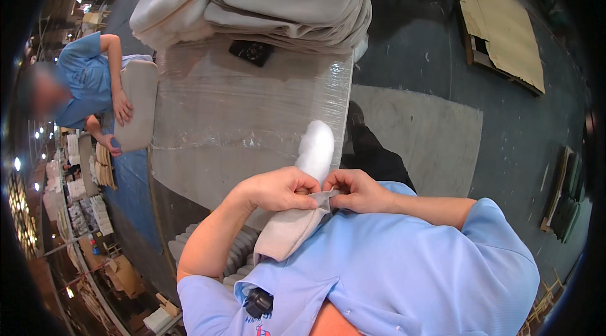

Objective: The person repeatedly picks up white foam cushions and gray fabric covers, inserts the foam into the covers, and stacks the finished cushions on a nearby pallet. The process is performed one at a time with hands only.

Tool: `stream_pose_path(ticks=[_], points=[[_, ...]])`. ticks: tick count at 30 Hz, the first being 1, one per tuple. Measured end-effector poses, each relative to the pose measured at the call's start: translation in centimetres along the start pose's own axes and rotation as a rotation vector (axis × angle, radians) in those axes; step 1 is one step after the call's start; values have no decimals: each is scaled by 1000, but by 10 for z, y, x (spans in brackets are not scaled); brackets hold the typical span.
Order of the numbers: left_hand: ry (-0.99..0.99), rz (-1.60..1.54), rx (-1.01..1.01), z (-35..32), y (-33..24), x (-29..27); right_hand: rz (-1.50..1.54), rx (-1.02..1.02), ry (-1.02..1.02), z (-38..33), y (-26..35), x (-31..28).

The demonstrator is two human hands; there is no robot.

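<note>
Both the left hand and right hand have their grip pinched tight on the beige cover's open edge, bunched against the chest above the desk so the white foam roll pokes out.

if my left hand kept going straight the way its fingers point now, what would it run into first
Your left hand points right, toward your right hand. Both pinch the edge of the beige cover on the white foam piece, so it would probably meet the right fingers first.
</note>
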State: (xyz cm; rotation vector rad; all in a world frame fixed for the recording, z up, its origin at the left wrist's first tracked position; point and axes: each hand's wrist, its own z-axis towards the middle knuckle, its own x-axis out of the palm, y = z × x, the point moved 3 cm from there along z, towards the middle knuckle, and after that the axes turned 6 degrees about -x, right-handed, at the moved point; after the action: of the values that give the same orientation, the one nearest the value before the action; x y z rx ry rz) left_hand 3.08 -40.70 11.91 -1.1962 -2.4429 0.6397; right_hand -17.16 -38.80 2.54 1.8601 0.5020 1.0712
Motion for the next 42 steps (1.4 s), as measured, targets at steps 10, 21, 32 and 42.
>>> stream_pose_path(ticks=[10, 21, 32, 42], points=[[-98, 31, 138, 8, -1, 0, 725, 491, 467, 8, -18, -13], [-81, 24, -23, 1, -14, 2, 805, 528, 229, 10, -9, -17], [-153, 187, 8, 0, -27, 6, 821, 405, 334, 9, 4, -18], [-205, 175, 14, 4, -24, 7, 956, 393, 478, 11, -15, -18]])
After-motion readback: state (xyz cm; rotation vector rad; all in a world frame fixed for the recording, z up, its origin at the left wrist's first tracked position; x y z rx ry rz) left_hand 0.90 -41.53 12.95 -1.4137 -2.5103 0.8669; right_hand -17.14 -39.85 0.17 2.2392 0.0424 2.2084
